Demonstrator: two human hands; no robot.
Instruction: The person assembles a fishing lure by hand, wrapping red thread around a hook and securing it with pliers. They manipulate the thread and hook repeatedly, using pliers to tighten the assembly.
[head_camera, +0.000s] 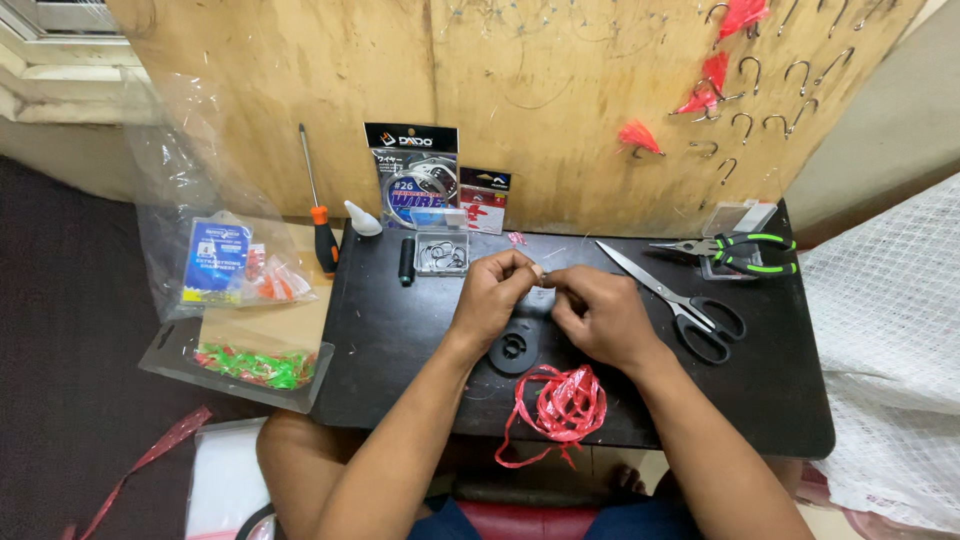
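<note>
Above the black bench (400, 330), the left hand (490, 295) and right hand (600, 315) meet, each grip pinching a small piece too tiny to identify. Just below the grip lies a black spool (514, 349), nearer still a red plastic strip bundle (565, 405). Scissors (675, 295) lie right of it.

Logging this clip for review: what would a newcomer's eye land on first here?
Two bare hands, left hand and right hand, pinch something tiny together above the black tray. A tangle of red plastic strip lies at the near edge. Scissors lie right, and hooks with red tufts hang on the board behind.
</note>
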